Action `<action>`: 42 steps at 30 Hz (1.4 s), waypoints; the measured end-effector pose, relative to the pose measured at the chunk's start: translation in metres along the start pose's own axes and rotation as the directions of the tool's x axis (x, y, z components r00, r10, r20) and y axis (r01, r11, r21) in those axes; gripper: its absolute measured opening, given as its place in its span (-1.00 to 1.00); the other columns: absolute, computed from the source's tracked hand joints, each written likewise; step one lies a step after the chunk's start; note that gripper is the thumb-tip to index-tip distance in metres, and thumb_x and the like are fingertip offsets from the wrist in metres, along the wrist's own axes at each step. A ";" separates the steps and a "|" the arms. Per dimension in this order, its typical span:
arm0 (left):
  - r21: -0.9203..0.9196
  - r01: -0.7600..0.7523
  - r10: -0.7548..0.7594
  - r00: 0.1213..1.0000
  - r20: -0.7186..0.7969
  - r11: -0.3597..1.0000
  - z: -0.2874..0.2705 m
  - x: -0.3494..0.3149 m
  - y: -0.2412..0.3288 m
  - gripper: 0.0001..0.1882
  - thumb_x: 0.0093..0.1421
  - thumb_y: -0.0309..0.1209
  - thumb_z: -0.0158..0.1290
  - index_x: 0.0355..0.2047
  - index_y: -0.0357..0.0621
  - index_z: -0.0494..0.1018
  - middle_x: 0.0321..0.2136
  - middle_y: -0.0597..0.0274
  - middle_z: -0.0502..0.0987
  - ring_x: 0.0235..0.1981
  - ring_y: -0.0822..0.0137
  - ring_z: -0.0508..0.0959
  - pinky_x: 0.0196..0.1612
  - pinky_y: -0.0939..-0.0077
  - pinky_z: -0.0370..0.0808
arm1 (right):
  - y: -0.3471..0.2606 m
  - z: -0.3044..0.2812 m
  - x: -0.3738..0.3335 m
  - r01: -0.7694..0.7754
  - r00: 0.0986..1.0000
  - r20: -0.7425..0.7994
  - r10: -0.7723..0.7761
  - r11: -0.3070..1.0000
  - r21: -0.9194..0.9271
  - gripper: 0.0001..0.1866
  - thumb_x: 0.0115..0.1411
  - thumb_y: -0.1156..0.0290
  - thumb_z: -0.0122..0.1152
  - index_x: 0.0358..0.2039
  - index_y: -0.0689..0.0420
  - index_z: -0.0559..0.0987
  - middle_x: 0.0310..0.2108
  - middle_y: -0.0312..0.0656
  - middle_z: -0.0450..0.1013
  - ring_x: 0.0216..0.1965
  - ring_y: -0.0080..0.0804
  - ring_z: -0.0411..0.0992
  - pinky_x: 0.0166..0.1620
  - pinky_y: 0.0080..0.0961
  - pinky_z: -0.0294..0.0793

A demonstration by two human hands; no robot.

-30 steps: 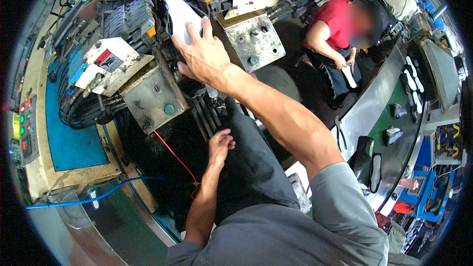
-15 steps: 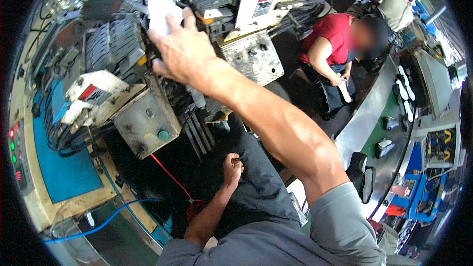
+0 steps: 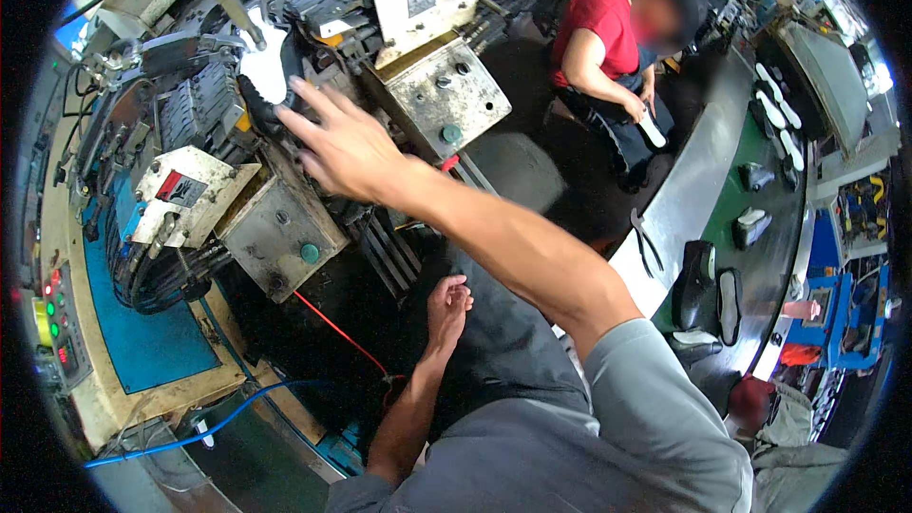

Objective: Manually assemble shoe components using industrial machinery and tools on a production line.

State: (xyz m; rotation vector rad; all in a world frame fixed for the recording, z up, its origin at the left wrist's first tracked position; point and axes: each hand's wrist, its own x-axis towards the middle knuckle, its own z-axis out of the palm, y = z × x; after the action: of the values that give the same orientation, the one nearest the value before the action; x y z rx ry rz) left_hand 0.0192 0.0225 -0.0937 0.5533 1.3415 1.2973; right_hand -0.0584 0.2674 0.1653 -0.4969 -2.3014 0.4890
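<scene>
A dark shoe point(image 3: 252, 100) with a white bottom point(image 3: 267, 69) sits bottom-up in the lasting machine point(image 3: 195, 100), among its dark clamps. Onto the white bottom comes the tip of a metal rod point(image 3: 237, 11) from above. My right hand point(image 3: 347, 144) is open just beside the shoe, fingers spread and nothing held. Whether a fingertip touches the shoe's edge I cannot tell. Over my dark trousers, my left hand point(image 3: 448, 312) is loosely bent with the fingers apart, and no object shows in it.
Metal boxes with buttons point(image 3: 283, 237) jut out toward me. At left stands a control panel point(image 3: 62, 323) above a blue surface. To the right, a curved bench point(image 3: 679, 218) carries pliers point(image 3: 646, 242), black shoes point(image 3: 696, 285) and white soles. A co-worker in red point(image 3: 598, 28) holds a white-soled piece.
My right hand has come off the white bottom and drawn back toward me, fingers spreading. My left hand has loosened slightly. The whole view has shifted, showing more of the bench.
</scene>
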 end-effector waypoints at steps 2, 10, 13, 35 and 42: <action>0.015 -0.023 0.022 0.999 0.030 1.000 0.021 0.000 0.003 -0.73 0.38 -0.68 -0.03 0.00 -0.27 0.57 -0.30 0.23 0.58 -0.36 0.42 0.59 -0.23 0.48 0.65 | 0.009 -0.019 -0.112 -0.051 0.995 -0.083 0.050 0.999 -0.018 -0.28 0.26 0.43 0.36 0.43 0.10 0.41 0.47 0.15 0.24 0.42 0.23 0.31 0.46 0.02 0.36; 0.505 -0.412 0.239 0.896 0.374 0.758 0.082 -0.013 -0.011 -0.75 0.39 -0.61 0.03 0.01 -0.27 0.62 -0.22 0.07 0.63 -0.21 0.15 0.67 -0.08 0.29 0.62 | -0.107 -0.166 -0.698 -0.999 -0.017 -0.492 0.871 -0.036 -0.030 -0.69 0.25 0.41 0.28 -0.04 0.25 0.74 -0.03 0.13 0.68 0.04 0.13 0.66 0.15 -0.08 0.63; 0.626 -0.616 0.296 0.785 0.545 0.478 0.112 -0.026 -0.011 -0.73 0.32 -0.63 0.04 -0.04 -0.24 0.63 -0.22 0.04 0.62 -0.18 0.04 0.67 -0.07 0.20 0.60 | -0.204 -0.219 -0.806 -0.802 -0.547 -0.562 0.621 -0.580 0.139 -0.57 0.25 0.26 0.24 0.05 0.20 0.73 -0.04 0.10 0.71 0.00 0.08 0.69 0.18 -0.10 0.62; 0.711 -0.419 0.151 0.899 0.411 0.565 0.123 -0.059 -0.015 -0.72 0.44 -0.58 0.04 0.10 -0.29 0.60 -0.09 0.06 0.66 -0.08 0.25 0.68 0.00 0.39 0.59 | 0.020 -0.339 -0.929 -0.234 -0.863 -0.227 0.452 0.041 0.971 -0.25 0.08 0.13 0.58 0.08 0.51 0.58 -0.02 0.07 0.60 -0.08 -0.03 0.60 0.04 -0.02 0.61; 0.354 0.320 -0.476 0.540 0.694 0.879 0.211 -0.088 -0.026 -0.08 0.47 -0.17 0.22 0.64 0.02 -0.07 0.46 -0.25 0.20 0.36 -0.03 0.43 0.34 -0.11 0.47 | -0.063 -0.273 -0.758 0.041 -0.529 -0.364 0.766 0.452 0.891 -0.69 0.27 0.30 0.38 -0.05 0.13 0.57 -0.20 -0.20 0.55 -0.16 -0.22 0.56 -0.06 -0.11 0.60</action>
State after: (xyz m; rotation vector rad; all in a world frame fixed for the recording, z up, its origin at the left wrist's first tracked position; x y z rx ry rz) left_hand 0.2410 0.0140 -0.0323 0.7611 0.7713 0.4247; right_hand 0.6288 -0.0967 -0.0543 -1.1317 0.1025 0.7207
